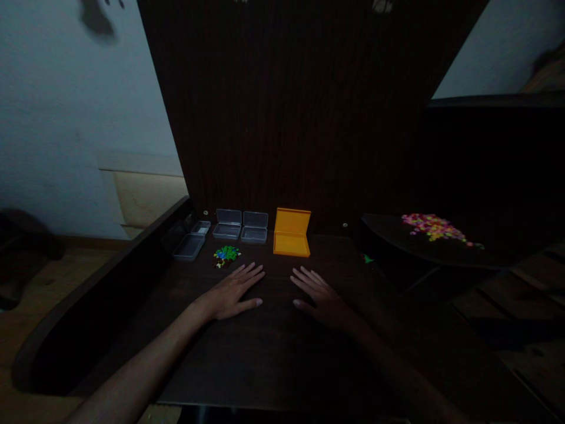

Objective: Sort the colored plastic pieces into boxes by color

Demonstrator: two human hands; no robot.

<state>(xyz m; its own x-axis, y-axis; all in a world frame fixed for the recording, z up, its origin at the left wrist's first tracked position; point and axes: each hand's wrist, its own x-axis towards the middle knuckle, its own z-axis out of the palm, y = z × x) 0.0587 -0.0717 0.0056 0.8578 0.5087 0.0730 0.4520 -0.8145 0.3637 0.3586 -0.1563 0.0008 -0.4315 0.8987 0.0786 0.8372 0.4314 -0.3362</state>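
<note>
My left hand (233, 292) lies flat on the dark wooden desk (265, 365), fingers spread and holding nothing. Opposite it, my right hand (318, 297) also rests palm down with its fingers apart. Just beyond my left fingertips is a small pile of green, blue, yellow and brown pieces (226, 254), too small to name. Behind the gap between my hands stands an orange box (291, 244) with its lid raised. Two clear plastic cases (227, 231) with lifted lids sit to the left of the orange box, side by side.
A larger clear case (189, 247) and a smaller one (201, 228) stand by the desk's raised left side (119, 282). On a curved shelf (384, 235) at right lies a heap of pink, purple and yellow pieces (435, 227). A dark panel (282, 118) rises behind the desk.
</note>
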